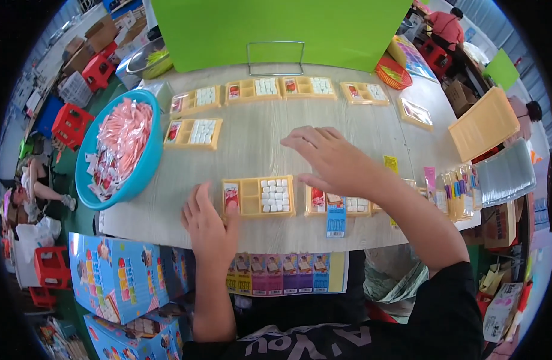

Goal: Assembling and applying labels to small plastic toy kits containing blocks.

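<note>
A pale yellow compartment tray (250, 208) lies on the table in front of me. White marshmallow-like pieces (276, 195) fill its right side, and a red-and-white packet (231, 193) sits in its left compartment. My left hand (210, 227) rests at the tray's left edge, fingers spread and thumb by the packet. Above the table, to the right of that tray, my right hand (333, 161) reaches left with its fingers stretched out and nothing visible in it. Beneath my right wrist is a second tray (312, 210), partly hidden, with a blue card (336, 222) over its front edge.
At the left stands a turquoise basin (86, 157) of pink packets. Similar filled trays (252, 91) line the back, before a green panel (276, 30). Packs with coloured sticks (462, 186), a stack of yellow trays (485, 123) and clear covers (507, 174) are at the right.
</note>
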Available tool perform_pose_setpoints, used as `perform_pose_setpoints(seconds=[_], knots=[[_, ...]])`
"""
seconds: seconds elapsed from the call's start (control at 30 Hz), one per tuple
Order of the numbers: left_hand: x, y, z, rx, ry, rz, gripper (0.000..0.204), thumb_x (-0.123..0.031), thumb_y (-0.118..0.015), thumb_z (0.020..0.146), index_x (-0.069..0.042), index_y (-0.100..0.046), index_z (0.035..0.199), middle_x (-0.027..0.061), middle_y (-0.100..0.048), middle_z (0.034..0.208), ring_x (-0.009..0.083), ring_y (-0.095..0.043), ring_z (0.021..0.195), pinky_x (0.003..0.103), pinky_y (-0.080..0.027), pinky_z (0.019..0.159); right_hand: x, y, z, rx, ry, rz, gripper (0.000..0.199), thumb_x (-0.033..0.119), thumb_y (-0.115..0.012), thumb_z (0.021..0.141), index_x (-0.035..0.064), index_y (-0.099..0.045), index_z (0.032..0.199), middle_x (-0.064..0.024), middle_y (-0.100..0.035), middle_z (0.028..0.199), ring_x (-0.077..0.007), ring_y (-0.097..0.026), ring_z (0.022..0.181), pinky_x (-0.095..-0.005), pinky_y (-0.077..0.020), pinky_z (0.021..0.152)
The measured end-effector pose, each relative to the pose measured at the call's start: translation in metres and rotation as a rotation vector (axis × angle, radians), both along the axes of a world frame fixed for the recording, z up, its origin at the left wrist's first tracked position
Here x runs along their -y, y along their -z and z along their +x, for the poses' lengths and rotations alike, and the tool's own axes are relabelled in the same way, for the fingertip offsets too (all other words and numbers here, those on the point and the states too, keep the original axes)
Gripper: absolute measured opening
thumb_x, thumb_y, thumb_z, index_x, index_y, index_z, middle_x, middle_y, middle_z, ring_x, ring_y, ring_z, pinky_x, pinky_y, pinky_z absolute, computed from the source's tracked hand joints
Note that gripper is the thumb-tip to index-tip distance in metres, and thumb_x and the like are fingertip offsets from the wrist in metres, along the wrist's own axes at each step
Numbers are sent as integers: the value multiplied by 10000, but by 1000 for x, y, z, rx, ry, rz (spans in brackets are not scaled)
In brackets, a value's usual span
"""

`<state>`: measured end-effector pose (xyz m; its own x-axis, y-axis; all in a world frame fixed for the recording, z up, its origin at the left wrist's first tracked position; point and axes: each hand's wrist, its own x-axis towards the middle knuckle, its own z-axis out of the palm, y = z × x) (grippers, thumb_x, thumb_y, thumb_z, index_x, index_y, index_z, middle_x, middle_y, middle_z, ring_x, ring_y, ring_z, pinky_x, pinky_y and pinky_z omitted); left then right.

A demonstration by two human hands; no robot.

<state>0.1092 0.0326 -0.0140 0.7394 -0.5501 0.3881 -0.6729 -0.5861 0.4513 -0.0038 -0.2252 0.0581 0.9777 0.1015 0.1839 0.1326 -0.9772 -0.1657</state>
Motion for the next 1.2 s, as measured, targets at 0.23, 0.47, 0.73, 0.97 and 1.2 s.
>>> perform_pose_setpoints(seconds=[0.23, 0.47, 0.73, 0.97, 1.2], knots=[[2, 0, 1, 2, 67, 56, 562, -272, -643, 889, -12, -466, 1356, 207, -551, 1277, 419, -503, 1169, 542, -341, 1035, 31, -4, 39, -107, 16, 7, 461, 228, -676, 892, 68, -532, 1300, -139, -562, 1270, -322, -509, 1248, -450, -368, 1087], [4, -1, 4, -25, 106, 76, 570, -284, -644, 871, -10, -485, 1344, 206, -556, 1264, 411, -509, 1150, 530, -349, 1015, 31, 17, 110, 10, -105, -60, 412, 244, -696, 885, 74, -573, 1239, -129, -580, 1215, -312, -560, 1184, -451, -412, 1034], [6, -1, 5, -89, 94, 58, 545, -273, -636, 856, -2, -511, 1312, 204, -562, 1262, 408, -508, 1142, 525, -344, 1023, 24, 13, 168, 28, -221, -135, 322, 257, -687, 883, 70, -640, 1141, -111, -608, 1106, -282, -593, 1106, -436, -453, 969], [7, -1, 5, -65, 69, 137, 567, -275, -650, 827, -17, -520, 1315, 181, -566, 1284, 389, -511, 1155, 504, -341, 1031, 27, 9, 186, 90, -187, -156, 277, 255, -652, 897, 72, -660, 1104, -96, -638, 1032, -272, -619, 1039, -428, -479, 908], [3, -5, 7, -108, 60, 134, 560, -306, -670, 841, -3, -541, 1294, 182, -576, 1272, 371, -523, 1137, 483, -353, 1015, -26, 10, 274, 49, -227, -146, 243, 197, -658, 868, 98, -684, 1088, -89, -688, 985, -279, -637, 1022, -425, -504, 860]])
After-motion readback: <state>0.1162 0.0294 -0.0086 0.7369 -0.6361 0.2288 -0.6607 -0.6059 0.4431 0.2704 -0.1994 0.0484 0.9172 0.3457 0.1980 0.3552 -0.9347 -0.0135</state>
